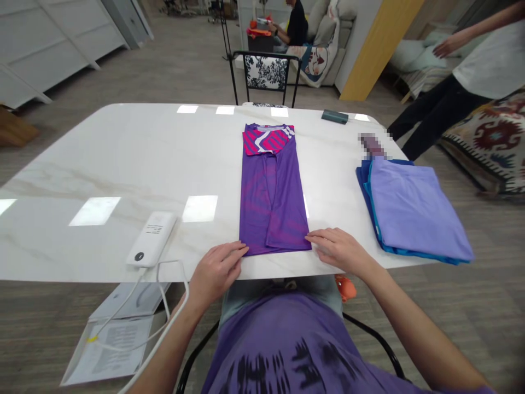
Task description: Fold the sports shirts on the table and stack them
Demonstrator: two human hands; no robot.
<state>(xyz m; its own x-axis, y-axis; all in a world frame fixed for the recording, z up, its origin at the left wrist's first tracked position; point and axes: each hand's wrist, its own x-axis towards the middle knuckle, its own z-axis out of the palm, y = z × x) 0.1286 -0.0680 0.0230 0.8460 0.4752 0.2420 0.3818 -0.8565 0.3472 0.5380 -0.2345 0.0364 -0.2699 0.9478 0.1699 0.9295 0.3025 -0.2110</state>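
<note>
At counter edge, both hands lying flat, fingers released, touching near corners of folded purple shirt (273, 191); long axis running away from left hand (217, 271) and right hand (340, 249).

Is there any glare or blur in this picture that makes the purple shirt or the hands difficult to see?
Head view: bright ceiling-light glare patches on the white table, none on the purple shirt; left hand and right hand sharp; wide-angle bending at edges.

Pixelated patch (372, 144) beside folded blue cloths (414, 213); standing person (471, 82) (head cut off)
</note>
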